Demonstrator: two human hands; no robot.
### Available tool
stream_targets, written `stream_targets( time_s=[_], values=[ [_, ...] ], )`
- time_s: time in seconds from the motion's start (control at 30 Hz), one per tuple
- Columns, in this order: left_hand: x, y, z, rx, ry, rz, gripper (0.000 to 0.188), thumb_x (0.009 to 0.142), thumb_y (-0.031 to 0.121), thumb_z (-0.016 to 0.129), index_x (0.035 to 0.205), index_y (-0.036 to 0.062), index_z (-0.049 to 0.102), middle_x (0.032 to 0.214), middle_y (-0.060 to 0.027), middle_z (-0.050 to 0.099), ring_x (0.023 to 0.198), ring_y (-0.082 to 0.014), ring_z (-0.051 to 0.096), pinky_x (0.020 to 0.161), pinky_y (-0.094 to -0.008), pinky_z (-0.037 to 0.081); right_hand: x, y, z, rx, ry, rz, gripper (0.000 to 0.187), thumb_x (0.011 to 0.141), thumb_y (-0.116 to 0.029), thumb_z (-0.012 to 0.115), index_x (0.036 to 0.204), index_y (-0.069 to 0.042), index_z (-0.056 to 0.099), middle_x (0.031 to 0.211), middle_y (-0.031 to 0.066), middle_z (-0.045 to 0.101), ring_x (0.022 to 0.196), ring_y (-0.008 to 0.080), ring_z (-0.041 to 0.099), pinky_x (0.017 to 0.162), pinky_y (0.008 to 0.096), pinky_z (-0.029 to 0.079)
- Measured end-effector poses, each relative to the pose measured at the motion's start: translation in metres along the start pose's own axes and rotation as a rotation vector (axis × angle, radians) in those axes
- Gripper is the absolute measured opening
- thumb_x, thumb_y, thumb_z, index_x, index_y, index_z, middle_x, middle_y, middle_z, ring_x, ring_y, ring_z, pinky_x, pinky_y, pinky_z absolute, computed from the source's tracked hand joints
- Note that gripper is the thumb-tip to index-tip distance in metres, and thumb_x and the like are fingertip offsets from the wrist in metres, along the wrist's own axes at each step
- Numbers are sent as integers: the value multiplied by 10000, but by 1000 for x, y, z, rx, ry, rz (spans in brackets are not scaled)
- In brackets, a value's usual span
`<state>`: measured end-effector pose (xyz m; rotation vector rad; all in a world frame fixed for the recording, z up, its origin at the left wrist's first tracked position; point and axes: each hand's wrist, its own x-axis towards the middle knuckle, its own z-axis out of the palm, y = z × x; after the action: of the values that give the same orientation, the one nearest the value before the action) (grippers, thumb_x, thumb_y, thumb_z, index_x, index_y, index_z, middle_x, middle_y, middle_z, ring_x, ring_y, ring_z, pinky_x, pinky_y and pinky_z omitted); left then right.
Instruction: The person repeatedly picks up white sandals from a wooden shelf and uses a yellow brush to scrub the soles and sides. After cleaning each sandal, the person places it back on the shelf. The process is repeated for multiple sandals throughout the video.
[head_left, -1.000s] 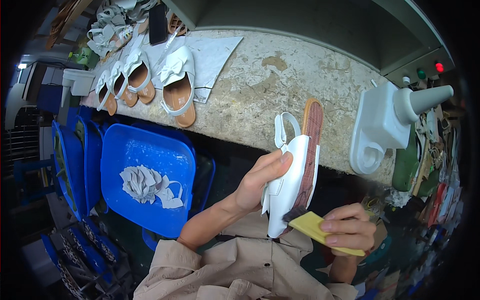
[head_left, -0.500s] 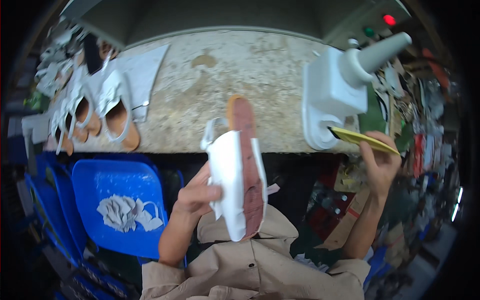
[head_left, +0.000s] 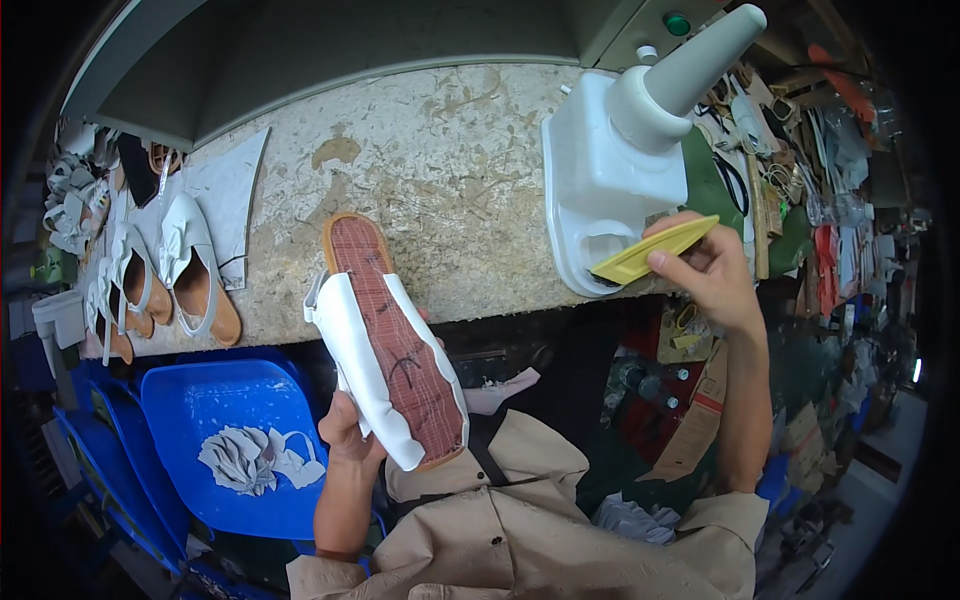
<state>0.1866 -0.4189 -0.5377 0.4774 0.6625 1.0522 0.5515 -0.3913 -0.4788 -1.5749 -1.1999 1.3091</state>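
Observation:
My left hand (head_left: 350, 435) is closed around a white sandal (head_left: 400, 370), held tilted with its underside toward me. The sandal's bottom is reddish-brown with dark marks, a tan edge at the toe or heel end, and white upper material folded along both sides. My right hand (head_left: 715, 275) pinches a flat yellow brush (head_left: 655, 252). The brush's dark tip is at the round opening in the foot of a white plastic dispenser (head_left: 625, 150) with a grey cone-shaped spout. Whether the tip touches anything inside cannot be made out.
White sandals (head_left: 195, 270) stand in a row at the worktable's left (head_left: 430, 150). A blue chair (head_left: 230, 390) below holds pale scraps (head_left: 245, 460). Material is heaped along the right, near a green cloth (head_left: 715, 190). A cardboard piece (head_left: 690, 430) lies low on the right.
The view has swung to the right. The sandal has turned so its underside faces me more fully. The brush has tilted, its dark tip now lower at the dispenser's opening.

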Motion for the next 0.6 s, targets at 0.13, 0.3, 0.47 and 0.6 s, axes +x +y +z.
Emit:
stream_targets(
  time_s=[0.13,0.3,0.47,0.6],
  values=[
    [-4,1,-9,-123,48,-137,975,757,441,732,1466,-26,254,1346,-168,487,1231,-272,514,1044,-414,435,-7,-6,7,175,5,23,274,860,-72,701,1088,47,608,936,88,662,803,133,642,729,256,531],
    [3,3,13,-46,26,-190,1036,784,439,714,1544,110,92,1361,-109,429,1224,-215,489,997,-372,450,-40,-14,103,359,52,-128,285,858,30,659,1126,58,568,995,106,643,885,137,639,793,260,520],
    [5,8,10,90,-48,-184,998,809,430,676,1536,87,85,1335,-114,438,1216,-215,488,983,-373,447,-44,-15,138,439,51,-216,269,870,54,647,1125,65,559,1012,107,636,906,131,637,797,246,513],
    [6,13,16,141,-40,-139,946,807,390,685,1514,59,150,1299,-118,475,1186,-207,509,983,-363,442,-48,-20,145,395,104,-253,261,864,59,648,1110,61,563,967,97,638,841,102,615,739,240,509]
  ],
)
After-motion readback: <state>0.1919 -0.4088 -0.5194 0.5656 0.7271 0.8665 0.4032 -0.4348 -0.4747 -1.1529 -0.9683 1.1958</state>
